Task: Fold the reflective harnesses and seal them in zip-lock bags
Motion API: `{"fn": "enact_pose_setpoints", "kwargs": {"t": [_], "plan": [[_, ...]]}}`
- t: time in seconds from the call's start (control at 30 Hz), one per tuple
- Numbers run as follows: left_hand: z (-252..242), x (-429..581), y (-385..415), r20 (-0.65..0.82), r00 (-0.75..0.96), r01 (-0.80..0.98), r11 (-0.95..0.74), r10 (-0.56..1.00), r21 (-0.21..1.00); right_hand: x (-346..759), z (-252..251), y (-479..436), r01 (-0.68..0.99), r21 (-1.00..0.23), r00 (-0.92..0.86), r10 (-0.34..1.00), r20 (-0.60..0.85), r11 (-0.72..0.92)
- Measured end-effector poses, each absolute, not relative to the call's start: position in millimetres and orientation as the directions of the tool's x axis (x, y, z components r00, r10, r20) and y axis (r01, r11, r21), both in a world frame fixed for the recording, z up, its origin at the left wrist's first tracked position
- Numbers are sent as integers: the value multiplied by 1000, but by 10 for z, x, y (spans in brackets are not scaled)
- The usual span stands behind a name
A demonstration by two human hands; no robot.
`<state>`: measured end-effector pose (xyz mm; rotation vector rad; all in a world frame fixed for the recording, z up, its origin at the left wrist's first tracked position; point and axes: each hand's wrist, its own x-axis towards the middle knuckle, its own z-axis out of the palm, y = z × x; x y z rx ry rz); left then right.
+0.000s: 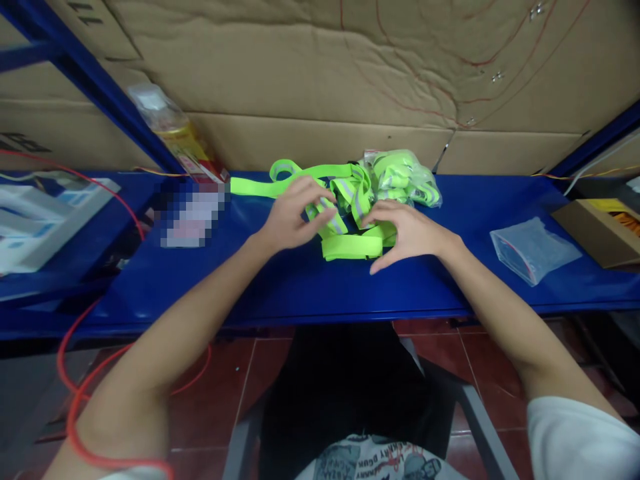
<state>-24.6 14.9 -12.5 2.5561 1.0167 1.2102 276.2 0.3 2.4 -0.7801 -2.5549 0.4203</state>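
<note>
A neon green strap with grey reflective stripes point(350, 245) lies partly folded on the blue shelf point(300, 287). My left hand point(293, 213) has its fingers curled round a section of the strap. My right hand point(407, 233) presses down on the folded part, thumb pointing toward me. Loose loops of the strap point(285, 170) trail to the back left. Just behind my hands sits a clear bag holding more green straps point(405, 177).
An empty clear zip bag point(533, 250) lies at the right, next to an open cardboard box point(600, 230). A plastic bottle point(173, 130) leans at the back left. White boxes point(40, 220) rest far left. An orange cable point(75, 393) hangs below. Cardboard lines the back wall.
</note>
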Motion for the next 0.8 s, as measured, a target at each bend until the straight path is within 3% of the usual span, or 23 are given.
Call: {"fn": "enact_pose_setpoints", "kwargs": {"t": [0.07,0.2,0.43,0.53,0.67,0.73,0.8], "plan": [[-96,-126,9,497,675,424,-838,545,344,2767,6,20,487,-371,-771,589,243,791],[-197,26,-55,321,745,511,-810,584,287,2800,-38,98,515,-370,-767,608,204,773],[-255,-201,203,487,506,394,-693,712,603,2875,-35,171,586,-331,-712,665,225,740],[-222,-271,264,444,505,370,-650,740,664,2862,-33,169,539,-366,-664,650,370,759],[-269,-275,317,592,356,439,-689,723,578,2836,-23,185,499,-435,-414,647,640,750],[-301,-258,309,707,266,475,-727,655,495,2849,-29,221,496,-495,-257,665,701,713],[-309,-230,246,758,292,480,-775,583,411,2890,-41,279,478,-570,-111,690,715,668]]}}
